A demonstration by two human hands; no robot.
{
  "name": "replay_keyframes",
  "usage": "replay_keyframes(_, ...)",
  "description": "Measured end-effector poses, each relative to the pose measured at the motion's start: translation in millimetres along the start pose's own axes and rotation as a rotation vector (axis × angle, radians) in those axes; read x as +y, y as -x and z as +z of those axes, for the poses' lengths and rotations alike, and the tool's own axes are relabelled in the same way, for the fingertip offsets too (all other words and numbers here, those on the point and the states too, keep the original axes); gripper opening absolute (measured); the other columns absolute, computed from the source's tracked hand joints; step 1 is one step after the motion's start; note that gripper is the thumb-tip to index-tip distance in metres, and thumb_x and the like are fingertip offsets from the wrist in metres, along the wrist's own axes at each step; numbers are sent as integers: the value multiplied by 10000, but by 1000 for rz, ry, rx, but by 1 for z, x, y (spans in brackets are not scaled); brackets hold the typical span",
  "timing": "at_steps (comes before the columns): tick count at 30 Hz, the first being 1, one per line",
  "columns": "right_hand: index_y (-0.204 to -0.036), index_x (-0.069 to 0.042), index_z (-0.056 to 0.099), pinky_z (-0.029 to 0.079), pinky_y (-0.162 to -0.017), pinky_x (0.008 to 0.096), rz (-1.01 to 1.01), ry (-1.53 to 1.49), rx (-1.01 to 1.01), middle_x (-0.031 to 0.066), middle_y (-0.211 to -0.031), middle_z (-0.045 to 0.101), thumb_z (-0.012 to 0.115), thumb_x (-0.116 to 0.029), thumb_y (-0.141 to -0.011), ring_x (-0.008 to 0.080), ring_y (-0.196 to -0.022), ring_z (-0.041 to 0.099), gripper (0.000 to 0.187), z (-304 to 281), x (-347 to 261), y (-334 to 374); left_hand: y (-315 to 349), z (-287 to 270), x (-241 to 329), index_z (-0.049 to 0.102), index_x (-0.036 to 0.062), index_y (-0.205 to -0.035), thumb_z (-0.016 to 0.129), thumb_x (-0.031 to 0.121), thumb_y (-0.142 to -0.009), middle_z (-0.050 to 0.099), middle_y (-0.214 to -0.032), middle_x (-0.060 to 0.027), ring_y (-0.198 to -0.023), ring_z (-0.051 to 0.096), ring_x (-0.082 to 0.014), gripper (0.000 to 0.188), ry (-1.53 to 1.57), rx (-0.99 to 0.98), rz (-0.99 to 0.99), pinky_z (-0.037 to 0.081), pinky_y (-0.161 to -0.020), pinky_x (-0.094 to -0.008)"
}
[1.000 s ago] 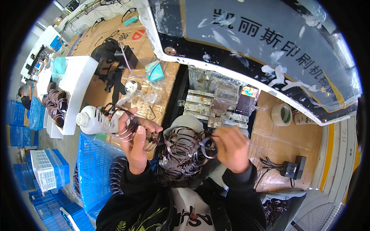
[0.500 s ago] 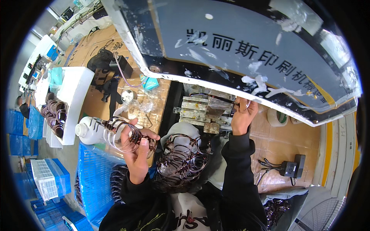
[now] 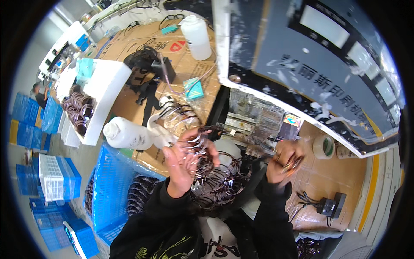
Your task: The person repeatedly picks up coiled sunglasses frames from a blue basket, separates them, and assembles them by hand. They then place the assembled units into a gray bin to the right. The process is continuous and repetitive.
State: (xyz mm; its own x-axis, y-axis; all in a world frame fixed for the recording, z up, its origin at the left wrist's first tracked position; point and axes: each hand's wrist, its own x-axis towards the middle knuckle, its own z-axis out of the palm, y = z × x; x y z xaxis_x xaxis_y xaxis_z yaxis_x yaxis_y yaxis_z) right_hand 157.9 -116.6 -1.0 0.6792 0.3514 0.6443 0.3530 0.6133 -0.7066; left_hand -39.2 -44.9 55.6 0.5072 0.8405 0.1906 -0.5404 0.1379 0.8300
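Observation:
My left hand [image 3: 179, 166] is curled around a bunch of dark brown eyeglass frames [image 3: 196, 149], their thin rims and temples fanning out above the fingers. Below it, a heap of similar eyeglass frames [image 3: 220, 183] rests on my lap. My right hand [image 3: 284, 162], blurred by motion, is closed around a thin, curved, amber-brown piece that looks like part of an eyeglass frame. That hand is at the right front of the metal fixture [image 3: 241, 123], under the overhanging printing machine [image 3: 276, 47]. A small bright multicoloured patch [image 3: 292, 120] shows at the fixture's right end.
White plastic bottles [image 3: 129, 134] [image 3: 196, 39] stand on the cardboard-covered table. At left are a white foam box [image 3: 108, 93] of frames and a blue basket [image 3: 114, 190]. Tape rolls [image 3: 323, 146] and black power adapters [image 3: 330, 205] lie at right.
The whole view has shifted. My right hand has drawn back from the fixture, where a dark eyeglass frame lay across it. My left hand with its bunch has come in over the lap heap.

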Motion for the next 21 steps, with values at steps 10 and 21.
replay_keyframes(10,-994,-56,623,508,-625,342,153,526,-604,123,-980,602,593,60,-745,302,-783,624,276,21,-55,17,3,22,-8,209,49,-1315,602,-11,-792,568,-946,-171,-862,574,-242,657,-495,-217,298,452,-829,-379)
replay_keyframes(21,-819,-39,634,472,-574,335,222,738,-652,88,-772,625,665,-54,-739,282,-666,608,87,-14,-34,16,2,-2,-4,284,4,-1273,536,27,-860,537,-841,-121,-754,551,-193,484,-243,47,252,484,-735,-357)
